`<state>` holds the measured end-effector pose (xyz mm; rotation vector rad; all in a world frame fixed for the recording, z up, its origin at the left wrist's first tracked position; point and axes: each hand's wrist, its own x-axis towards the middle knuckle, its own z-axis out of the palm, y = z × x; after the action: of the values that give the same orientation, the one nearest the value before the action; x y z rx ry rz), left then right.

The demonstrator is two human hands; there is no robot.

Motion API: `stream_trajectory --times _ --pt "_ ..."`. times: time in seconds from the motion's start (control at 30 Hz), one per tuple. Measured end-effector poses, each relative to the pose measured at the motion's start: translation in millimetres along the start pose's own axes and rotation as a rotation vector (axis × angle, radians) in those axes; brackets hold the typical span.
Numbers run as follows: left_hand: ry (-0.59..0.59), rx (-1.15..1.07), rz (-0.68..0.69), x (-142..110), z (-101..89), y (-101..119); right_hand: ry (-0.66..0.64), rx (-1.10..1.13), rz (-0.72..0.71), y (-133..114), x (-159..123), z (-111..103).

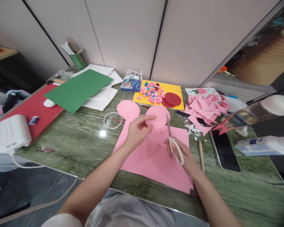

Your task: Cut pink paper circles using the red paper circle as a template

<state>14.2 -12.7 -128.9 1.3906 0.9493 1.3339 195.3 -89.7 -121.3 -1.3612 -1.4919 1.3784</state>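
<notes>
My left hand [138,130] pinches the left edge of a round pink paper disc [157,116], held up over the table. In my right hand [179,154] is a pair of scissors [174,143] with white handles. The scissor blades point up at the disc's right edge; whether they touch it I cannot tell. Beneath both hands lies a large pink sheet of paper [153,160]. More pink paper circles [128,109] sit just to the left of the disc, and a white ring [112,120] rests beside them.
Behind are a yellow sheet [175,86] bearing pompoms [152,92] and dark red circles [172,99], and a marker box [132,81]. To the right lie pink scraps [204,108], a pencil [201,156], a phone [224,149] and a bottle [266,145]. Green paper [79,89] and a white power bank [14,133] are left.
</notes>
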Motion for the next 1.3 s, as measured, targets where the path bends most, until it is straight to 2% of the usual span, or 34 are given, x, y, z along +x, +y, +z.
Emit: stream_trajectory --times 0.8,1.03,1.3 --pt "0.046 -0.028 -0.02 -0.1 -0.8 -0.9 -0.004 -0.011 0.018 3.2 1.0 1.7" --pt "-0.011 0.015 -0.019 0.0 1.3 0.3 0.02 -0.005 -0.002 0.2 0.9 2.9" --pt "-0.005 -0.001 -0.01 -0.7 0.5 -2.1 0.024 -0.025 0.003 1.6 1.3 2.5"
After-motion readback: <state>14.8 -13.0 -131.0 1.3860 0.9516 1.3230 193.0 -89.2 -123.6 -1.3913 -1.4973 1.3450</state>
